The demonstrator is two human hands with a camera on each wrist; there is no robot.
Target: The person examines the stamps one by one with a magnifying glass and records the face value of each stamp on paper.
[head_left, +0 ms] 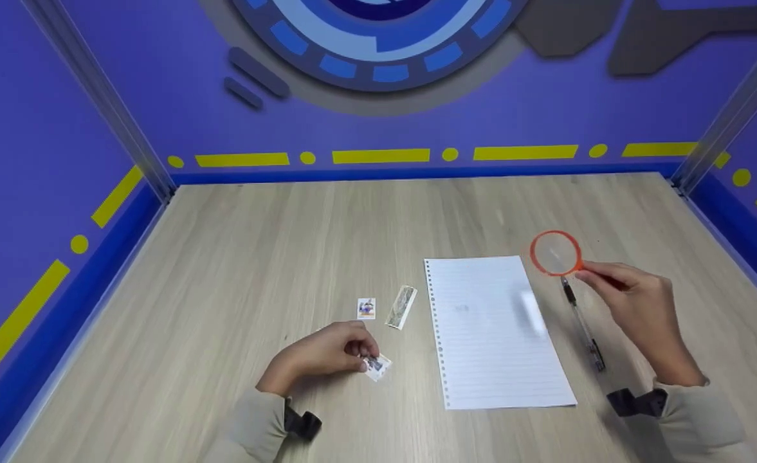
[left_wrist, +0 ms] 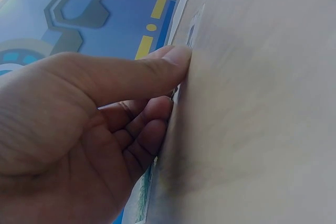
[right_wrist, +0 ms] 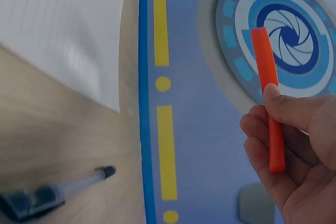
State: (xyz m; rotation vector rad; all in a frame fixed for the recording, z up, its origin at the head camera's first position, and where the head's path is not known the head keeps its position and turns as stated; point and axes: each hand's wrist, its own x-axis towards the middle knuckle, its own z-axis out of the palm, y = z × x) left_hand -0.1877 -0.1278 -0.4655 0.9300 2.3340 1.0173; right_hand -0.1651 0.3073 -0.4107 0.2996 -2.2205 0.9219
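Observation:
Between thumb and fingertips, my left hand (head_left: 330, 350) pinches a corner of a small white-edged stamp (head_left: 378, 368) with a dark picture, low over the table. In the left wrist view, the thumb covers much of this stamp (left_wrist: 194, 27). My right hand (head_left: 642, 308) holds up an orange-rimmed magnifying glass (head_left: 556, 253) by its short handle, right of the paper. From the right wrist, the magnifying glass (right_wrist: 265, 59) appears edge-on, gripped between thumb and fingers. Just beyond the left hand lie a colourful stamp (head_left: 366, 308) and a longer, narrow greenish stamp (head_left: 401, 307).
A lined, hole-punched sheet of paper (head_left: 494, 334) lies between the hands. Along its right side rests a see-through pen (head_left: 584, 328) with black ends. Blue-purple panels (head_left: 365, 135) wall in the wooden table (head_left: 256, 257) at the back and both sides.

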